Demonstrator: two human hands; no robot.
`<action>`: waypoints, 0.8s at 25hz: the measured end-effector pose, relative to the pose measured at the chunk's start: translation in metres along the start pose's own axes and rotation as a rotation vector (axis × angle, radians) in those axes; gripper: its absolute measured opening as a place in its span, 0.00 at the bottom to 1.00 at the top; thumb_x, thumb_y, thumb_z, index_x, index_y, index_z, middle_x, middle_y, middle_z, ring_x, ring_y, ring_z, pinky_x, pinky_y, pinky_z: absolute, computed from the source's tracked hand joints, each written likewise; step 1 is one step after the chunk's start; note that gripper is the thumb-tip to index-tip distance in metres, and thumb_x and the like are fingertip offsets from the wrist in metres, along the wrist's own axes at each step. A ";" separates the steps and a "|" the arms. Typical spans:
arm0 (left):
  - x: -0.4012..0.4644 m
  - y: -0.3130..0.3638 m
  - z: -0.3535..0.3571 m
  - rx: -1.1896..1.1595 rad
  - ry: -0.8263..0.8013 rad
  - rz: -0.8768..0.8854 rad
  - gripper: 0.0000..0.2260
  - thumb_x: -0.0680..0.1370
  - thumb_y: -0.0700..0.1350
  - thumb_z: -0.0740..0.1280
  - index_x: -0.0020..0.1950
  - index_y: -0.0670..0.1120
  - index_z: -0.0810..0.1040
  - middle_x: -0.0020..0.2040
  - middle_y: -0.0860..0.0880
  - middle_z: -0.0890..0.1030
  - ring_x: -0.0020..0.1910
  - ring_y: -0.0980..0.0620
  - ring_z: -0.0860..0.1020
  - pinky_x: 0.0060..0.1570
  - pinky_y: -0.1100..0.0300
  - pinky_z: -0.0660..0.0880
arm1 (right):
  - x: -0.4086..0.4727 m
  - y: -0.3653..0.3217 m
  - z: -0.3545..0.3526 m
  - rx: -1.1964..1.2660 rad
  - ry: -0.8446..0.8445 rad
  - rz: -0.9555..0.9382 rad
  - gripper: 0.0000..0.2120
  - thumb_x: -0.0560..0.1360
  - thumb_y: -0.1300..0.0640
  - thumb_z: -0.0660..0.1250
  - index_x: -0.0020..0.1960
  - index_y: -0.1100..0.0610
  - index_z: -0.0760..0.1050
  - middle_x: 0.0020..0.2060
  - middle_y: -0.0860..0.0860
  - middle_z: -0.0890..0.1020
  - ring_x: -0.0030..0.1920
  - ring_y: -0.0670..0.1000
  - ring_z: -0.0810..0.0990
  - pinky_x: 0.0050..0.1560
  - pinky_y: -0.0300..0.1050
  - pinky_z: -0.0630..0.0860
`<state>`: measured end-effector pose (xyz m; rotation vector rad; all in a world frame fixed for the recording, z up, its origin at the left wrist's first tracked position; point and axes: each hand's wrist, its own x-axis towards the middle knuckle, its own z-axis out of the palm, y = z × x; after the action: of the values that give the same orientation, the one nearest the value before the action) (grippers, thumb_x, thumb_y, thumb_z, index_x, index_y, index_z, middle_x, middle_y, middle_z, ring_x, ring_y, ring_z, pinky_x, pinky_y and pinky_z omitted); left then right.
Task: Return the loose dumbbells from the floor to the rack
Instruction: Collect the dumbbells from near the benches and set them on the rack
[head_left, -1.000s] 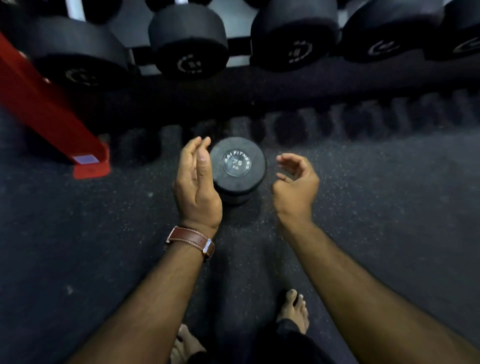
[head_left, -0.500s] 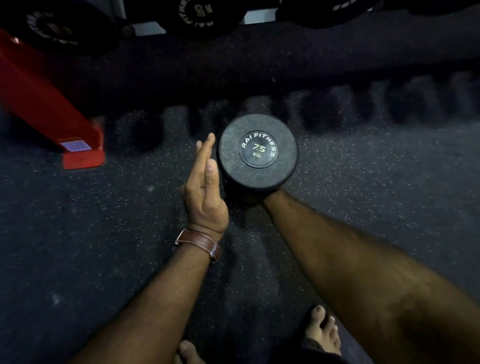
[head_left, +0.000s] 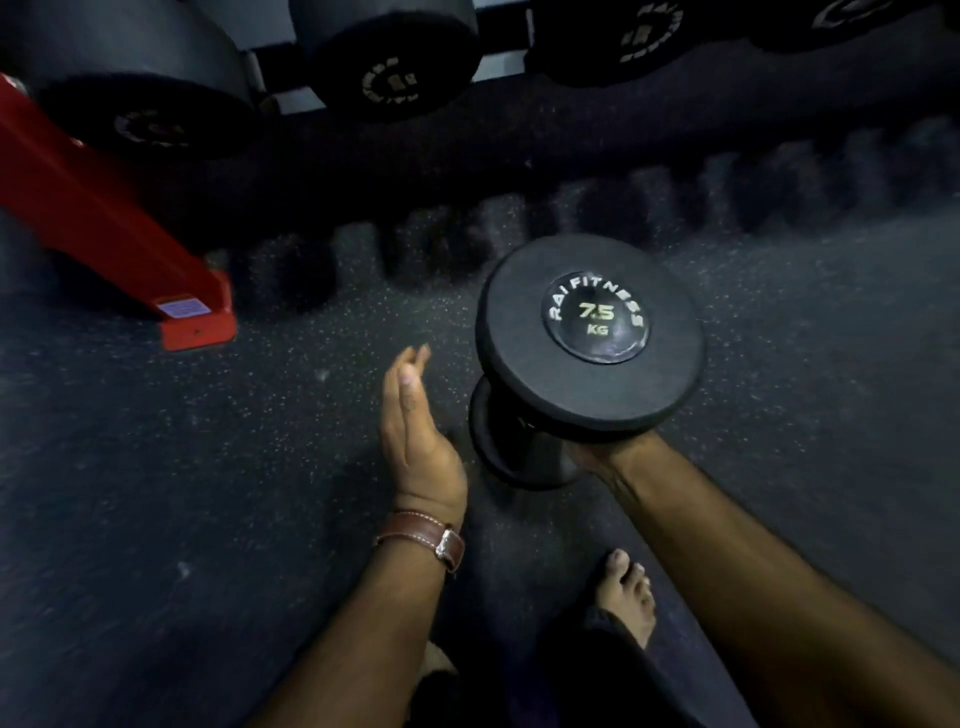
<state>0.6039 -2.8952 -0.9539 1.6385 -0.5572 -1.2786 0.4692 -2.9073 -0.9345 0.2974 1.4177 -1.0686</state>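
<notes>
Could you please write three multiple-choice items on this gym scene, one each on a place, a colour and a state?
1. Where does the rack's red leg stand relative to the 7.5 kg dumbbell?
A. To its left
B. To its right
C. Directly under it

2. What colour is the watch strap on the left wrist?
A. Green
B. Brown
C. White

3. What is the state of the left hand?
A. Wrapped around the dumbbell's handle
B. Open and empty beside the dumbbell
C. Resting on the rack

Answers:
1. A, the red leg and its foot lie at the picture's left, the dumbbell right of centre.
2. B, the strap is brown leather with pale stitching.
3. B, its fingers are extended and hold nothing, while the right hand grips the dumbbell from below.
</notes>
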 end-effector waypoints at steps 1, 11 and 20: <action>-0.011 0.005 -0.001 -0.032 0.017 -0.120 0.32 0.76 0.65 0.56 0.70 0.45 0.74 0.67 0.47 0.79 0.66 0.55 0.76 0.70 0.56 0.68 | -0.015 -0.012 -0.001 -0.073 -0.099 0.017 0.18 0.85 0.64 0.46 0.39 0.56 0.65 0.37 0.51 0.70 0.36 0.47 0.70 0.34 0.35 0.73; -0.123 0.200 0.056 -0.737 -0.169 -0.635 0.20 0.75 0.58 0.65 0.60 0.47 0.82 0.53 0.41 0.86 0.50 0.42 0.85 0.49 0.45 0.81 | -0.203 -0.142 0.086 -0.433 -0.406 -0.233 0.21 0.77 0.79 0.56 0.40 0.53 0.66 0.40 0.48 0.71 0.40 0.43 0.71 0.40 0.31 0.73; -0.132 0.418 0.071 -0.775 -0.384 -0.441 0.11 0.64 0.40 0.68 0.42 0.39 0.86 0.41 0.40 0.85 0.36 0.43 0.84 0.43 0.52 0.80 | -0.324 -0.258 0.240 -0.741 -0.519 -0.516 0.18 0.74 0.67 0.67 0.33 0.46 0.73 0.28 0.39 0.75 0.32 0.38 0.73 0.38 0.30 0.70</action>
<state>0.5724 -3.0038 -0.5243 0.8824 0.1151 -1.8528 0.4967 -3.0854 -0.4913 -0.8613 1.3266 -0.8510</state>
